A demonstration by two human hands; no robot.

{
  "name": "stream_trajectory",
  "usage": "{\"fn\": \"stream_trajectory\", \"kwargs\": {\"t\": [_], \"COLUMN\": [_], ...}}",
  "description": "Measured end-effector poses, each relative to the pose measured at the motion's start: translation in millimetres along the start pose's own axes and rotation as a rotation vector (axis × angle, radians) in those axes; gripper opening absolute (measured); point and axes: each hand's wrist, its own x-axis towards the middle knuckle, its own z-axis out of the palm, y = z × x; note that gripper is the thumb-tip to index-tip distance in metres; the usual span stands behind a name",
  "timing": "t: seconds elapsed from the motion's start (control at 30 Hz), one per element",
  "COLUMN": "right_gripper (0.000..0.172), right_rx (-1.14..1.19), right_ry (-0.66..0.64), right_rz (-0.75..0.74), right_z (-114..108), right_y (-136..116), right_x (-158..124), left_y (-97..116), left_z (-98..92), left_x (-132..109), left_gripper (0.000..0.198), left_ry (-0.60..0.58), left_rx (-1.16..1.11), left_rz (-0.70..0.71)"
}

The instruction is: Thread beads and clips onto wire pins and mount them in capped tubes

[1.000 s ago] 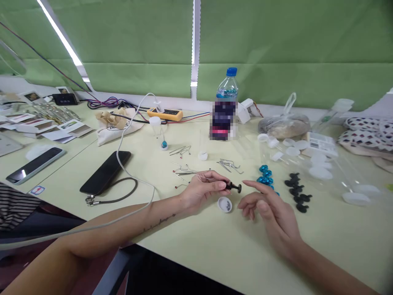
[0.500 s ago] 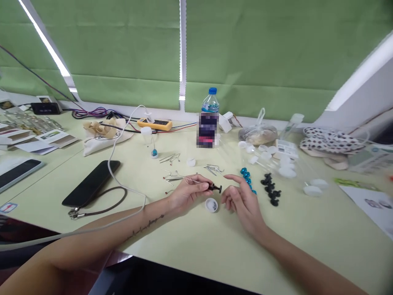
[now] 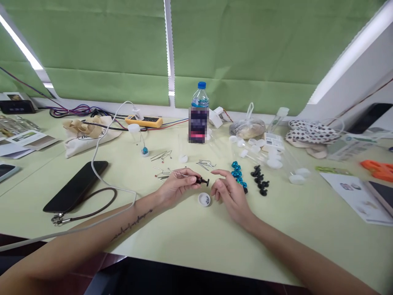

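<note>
Left hand pinches a black piece

Right hand curls just beside it; whether it holds anything, nobody can tell. On the table, work looks unfinished. At the back stands a bottle, too blurred to see inside. Blue balls and black bits lie loose. Near the black piece, a white cap holds tiny shiny bits.

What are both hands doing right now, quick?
Left hand: closed, holding a small black piece with a flat end.
Right hand: partly open, index finger out, nothing visible held.
</note>
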Motion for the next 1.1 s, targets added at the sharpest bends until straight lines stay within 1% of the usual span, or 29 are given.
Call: {"fn": "stream_trajectory", "kwargs": {"t": [0.17,0.4,0.53,0.63,0.83,1.1], "right_gripper": [0.030,0.034,0.035,0.033,0.028,0.026], "right_rx": [-0.028,-0.070,-0.092,-0.090,-0.080,-0.016], "right_ry": [-0.006,0.011,0.026,0.031,0.051,0.068], "right_rz": [-0.024,-0.050,-0.059,-0.065,-0.081,-0.091], "right_z": [0.8,1.2,1.5,1.7,0.4,1.3], "right_y": [0.2,0.0,-0.5,-0.7,-0.4,5.5], "right_x": [0.3,1.4,1.5,1.1,1.3,8.4], "left_y": [2.2,-1.5,-2.4,-2.4,-1.8,-1.6], "left_z": [-0.7,-3.0,-5.6,-6.0,-3.4,-0.7], "left_x": [2.9,2.9,4.0,5.2,5.3,3.9], "left_gripper": [0.020,0.021,0.019,0.018,0.021,0.020], "left_ry": [0.001,-0.026,-0.022,-0.007,0.030,0.042], "left_rx": [0.014,0.001,-0.019,-0.038,-0.063,-0.079], "left_rz": [0.012,0.002,0.005,0.007,0.011,-0.001]}}
